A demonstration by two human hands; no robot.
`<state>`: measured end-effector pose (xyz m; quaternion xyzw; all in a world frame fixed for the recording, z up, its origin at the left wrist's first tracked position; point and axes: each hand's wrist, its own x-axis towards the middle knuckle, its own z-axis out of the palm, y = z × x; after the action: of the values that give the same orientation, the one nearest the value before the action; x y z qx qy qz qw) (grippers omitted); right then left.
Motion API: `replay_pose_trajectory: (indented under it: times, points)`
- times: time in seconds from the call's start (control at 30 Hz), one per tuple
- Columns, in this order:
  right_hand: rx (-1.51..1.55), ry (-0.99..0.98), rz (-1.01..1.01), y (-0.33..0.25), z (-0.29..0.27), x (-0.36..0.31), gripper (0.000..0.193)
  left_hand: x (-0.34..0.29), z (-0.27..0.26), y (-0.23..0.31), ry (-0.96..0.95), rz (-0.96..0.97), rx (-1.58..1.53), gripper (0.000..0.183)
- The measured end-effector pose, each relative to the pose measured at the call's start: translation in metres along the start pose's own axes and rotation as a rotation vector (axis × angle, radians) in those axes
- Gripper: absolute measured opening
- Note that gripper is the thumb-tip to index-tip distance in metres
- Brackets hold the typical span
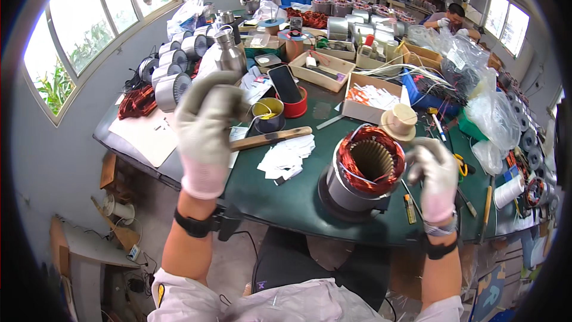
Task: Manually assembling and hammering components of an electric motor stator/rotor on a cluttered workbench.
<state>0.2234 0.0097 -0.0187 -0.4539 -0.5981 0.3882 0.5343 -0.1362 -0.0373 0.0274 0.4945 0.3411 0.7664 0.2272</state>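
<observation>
A motor stator [369,164] with red-brown copper windings and a grey metal shell stands upright on a dark round base near the table's front edge. White cord runs around its winding. My right hand [435,173], in a white glove, is just right of the stator, fingers bent toward it and blurred; whether they hold anything is unclear. Raised on the left, my gloved left hand [208,128] has its fingers curled together, blurred too, and what they may hold is hidden. It hovers near a flat wooden stick [271,138] and a pile of white paper pieces [287,156].
Behind the stator are a cream spool [398,122], a carton of paper slips [372,98] and a phone [285,84] on a red tin [296,107]. Scissors [460,165] and a yellow tube [410,209] lie right. Two people work farther back.
</observation>
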Motion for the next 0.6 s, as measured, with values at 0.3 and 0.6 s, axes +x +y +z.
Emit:
replay_pose_trajectory:
  times: [0.3, 0.6]
  points:
    - [-0.014, 0.171, 0.088, 0.043, -0.044, -0.047, 0.038, -0.044, -0.067, -0.130, -0.637, -0.273, 1.010, 0.035]
    - [-0.958, -0.104, -0.337, 0.131, -0.039, -0.106, 0.027, -0.053, -0.064, -0.197, -0.821, -0.068, 1.419, 0.017]
